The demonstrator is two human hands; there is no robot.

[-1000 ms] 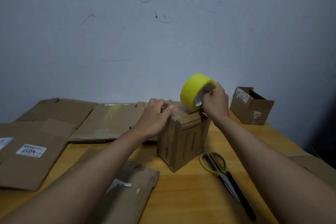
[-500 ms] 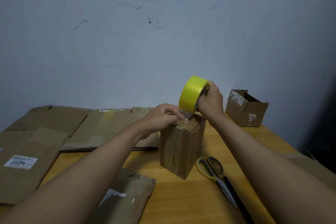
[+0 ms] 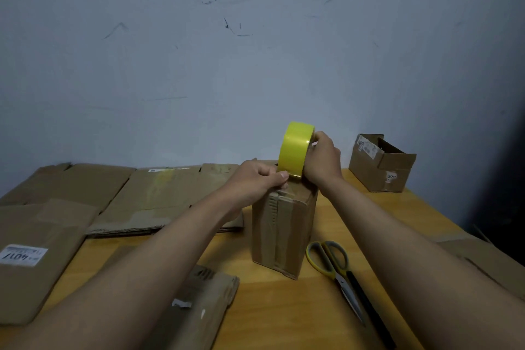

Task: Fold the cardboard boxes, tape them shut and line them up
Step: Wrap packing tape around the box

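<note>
Taping the box shut — top seam underway.

Box stands upright mid-table. Right hand clamps the yellow roll on edge over the box top; left hand pinches the tape end against the top's near edge. Next, prob: pull the roll back across the seam w/ tape taut, then cut — scissors lie just right of the box. Wood tabletop, flat cardboard at left, an open box at back right, scuffed pale wall.

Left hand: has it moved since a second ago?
Yes. The left hand has shifted right along the top of the cardboard box, until its thumb meets the tape roll.
</note>
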